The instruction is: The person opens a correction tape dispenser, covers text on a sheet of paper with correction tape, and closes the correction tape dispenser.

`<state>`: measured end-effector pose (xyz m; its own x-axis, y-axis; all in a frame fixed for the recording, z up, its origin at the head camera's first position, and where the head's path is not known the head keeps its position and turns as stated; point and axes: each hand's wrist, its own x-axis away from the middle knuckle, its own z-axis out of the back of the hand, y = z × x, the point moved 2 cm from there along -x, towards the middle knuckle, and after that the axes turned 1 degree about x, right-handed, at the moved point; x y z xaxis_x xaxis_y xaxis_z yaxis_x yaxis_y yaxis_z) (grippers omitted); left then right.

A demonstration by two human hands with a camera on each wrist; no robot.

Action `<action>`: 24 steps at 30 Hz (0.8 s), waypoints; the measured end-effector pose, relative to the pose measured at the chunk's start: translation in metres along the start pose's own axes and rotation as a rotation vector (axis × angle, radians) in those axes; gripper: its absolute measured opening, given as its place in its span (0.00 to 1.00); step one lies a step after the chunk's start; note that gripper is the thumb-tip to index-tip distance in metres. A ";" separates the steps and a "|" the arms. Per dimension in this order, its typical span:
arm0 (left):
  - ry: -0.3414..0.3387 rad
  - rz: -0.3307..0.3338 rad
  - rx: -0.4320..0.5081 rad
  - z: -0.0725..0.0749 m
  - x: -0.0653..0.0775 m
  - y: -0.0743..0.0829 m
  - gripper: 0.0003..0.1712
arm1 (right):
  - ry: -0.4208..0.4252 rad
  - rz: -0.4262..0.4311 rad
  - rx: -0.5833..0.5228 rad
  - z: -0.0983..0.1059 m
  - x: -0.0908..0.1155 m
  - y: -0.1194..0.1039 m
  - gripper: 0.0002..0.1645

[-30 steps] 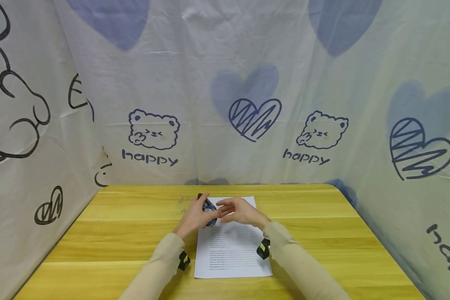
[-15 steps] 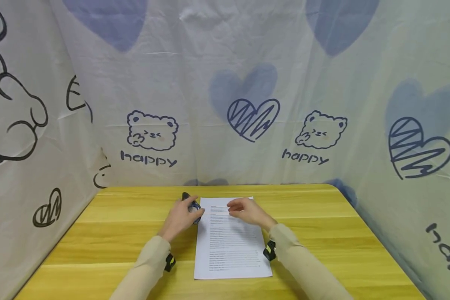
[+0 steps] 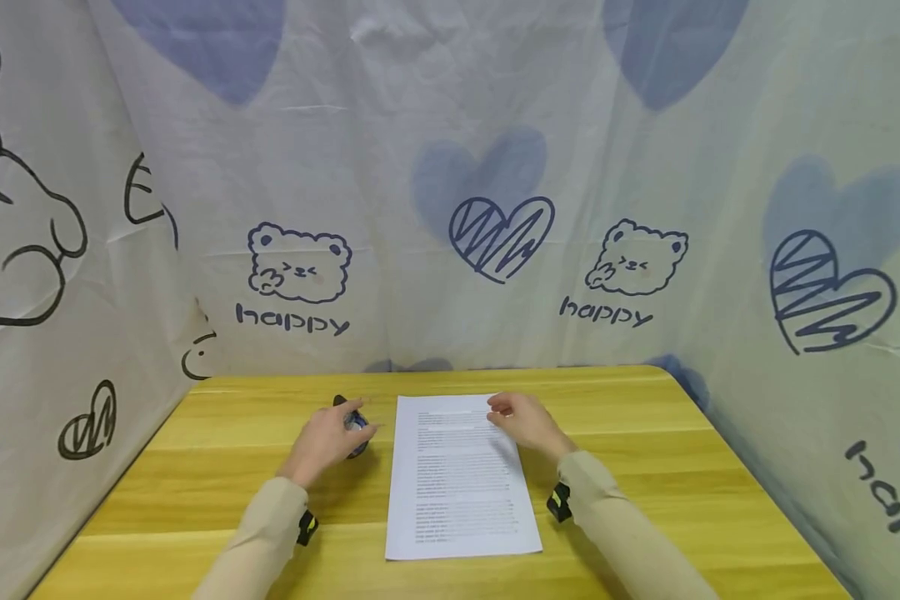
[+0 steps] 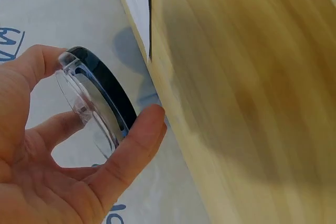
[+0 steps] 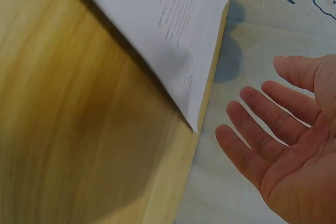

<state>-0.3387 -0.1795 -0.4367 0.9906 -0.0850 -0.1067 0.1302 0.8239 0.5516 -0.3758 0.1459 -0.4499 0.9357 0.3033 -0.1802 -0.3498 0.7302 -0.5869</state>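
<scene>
My left hand holds a round, see-through disc with a dark rim by its edge, between thumb and fingers. The disc is tilted above the table, left of the paper; its exact kind is unclear. A white sheet of paper with printed lines lies flat at the middle of the table. Over the sheet's upper right edge hovers my right hand, holding nothing. In the right wrist view its fingers are spread and relaxed, apart from the paper's corner.
The wooden table extends around the sheet on both sides. A white cloth with printed hearts and bears hangs behind its far edge and along both sides. Each wrist wears a small black device.
Carrying the disc, my left hand has moved left, off the paper. The right hand has drawn away to the right. The sheet stays put as the view shifts slightly.
</scene>
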 end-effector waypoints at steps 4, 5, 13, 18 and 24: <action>0.001 0.002 -0.021 0.002 0.002 -0.006 0.38 | 0.008 -0.020 0.049 0.006 0.003 0.002 0.19; 0.004 0.001 -0.027 0.002 0.003 -0.008 0.37 | 0.009 -0.022 0.061 0.007 0.003 0.003 0.19; 0.002 0.043 -0.146 0.007 0.006 -0.024 0.37 | -0.010 -0.079 0.122 0.015 0.014 0.014 0.23; -0.035 0.091 -0.194 0.012 0.008 -0.036 0.38 | -0.012 -0.086 0.136 0.021 0.019 0.024 0.24; -0.067 0.138 -0.248 0.018 0.011 -0.048 0.36 | -0.019 -0.074 0.168 0.025 0.024 0.035 0.25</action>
<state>-0.3336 -0.2299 -0.4493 0.9999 0.0079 0.0147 -0.0124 0.9413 0.3373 -0.3664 0.1941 -0.4545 0.9586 0.2555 -0.1258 -0.2846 0.8426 -0.4572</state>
